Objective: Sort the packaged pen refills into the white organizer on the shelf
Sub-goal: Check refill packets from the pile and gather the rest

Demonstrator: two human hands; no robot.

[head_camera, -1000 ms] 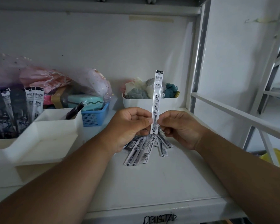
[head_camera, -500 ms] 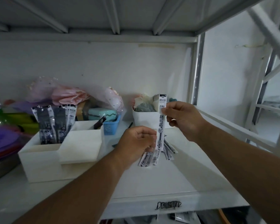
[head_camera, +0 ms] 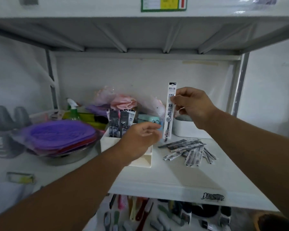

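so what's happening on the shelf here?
A person is sorting pen refill packs. The right hand pinches one refill pack upright above the shelf. The left hand hovers open in front of the white organizer, holding nothing. Some packs already stand in the organizer; a loose pile lies to its right.

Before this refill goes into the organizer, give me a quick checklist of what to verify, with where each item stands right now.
1. Packaged refill held firmly: ok, right hand pinches its upper part, pack upright.
2. Left hand free: ok, open and holding nothing.
3. White organizer reachable: ok, just under the left hand.
4. Room in the refill compartment: cannot tell, sorted refills stand there and the hand hides the rest.
5. Work remaining: not ok, a loose pile of refills lies on the shelf.
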